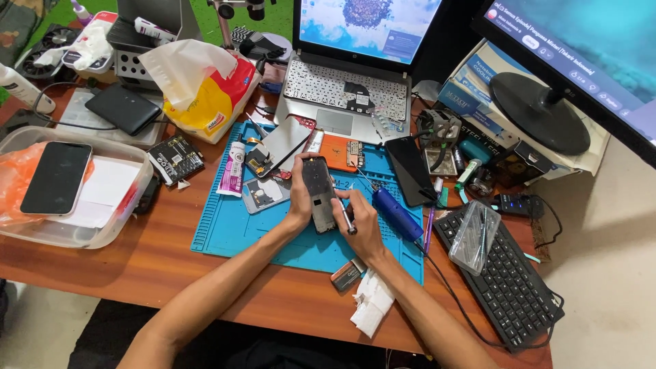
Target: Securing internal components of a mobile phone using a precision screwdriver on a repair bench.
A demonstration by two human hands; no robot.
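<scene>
Over blue mat (232,232), left hand (301,198) gripping phone (320,195) (upright), right hand (361,222) pinching tool (346,217)

Blue mat (225,236), brown wooden bench (137,273), black keyboard (512,287), red-yellow-white bag (208,96), orange board (339,152), black dismantled phone (318,195).

Brown wood desk (157,263), cluttered. Directly on it: blue work mat (232,229), laptop (348,89), black keyboard (509,280), clear plastic tub (102,232) at left w/ phone inside, white tissue (372,301) nr front edge.
</scene>
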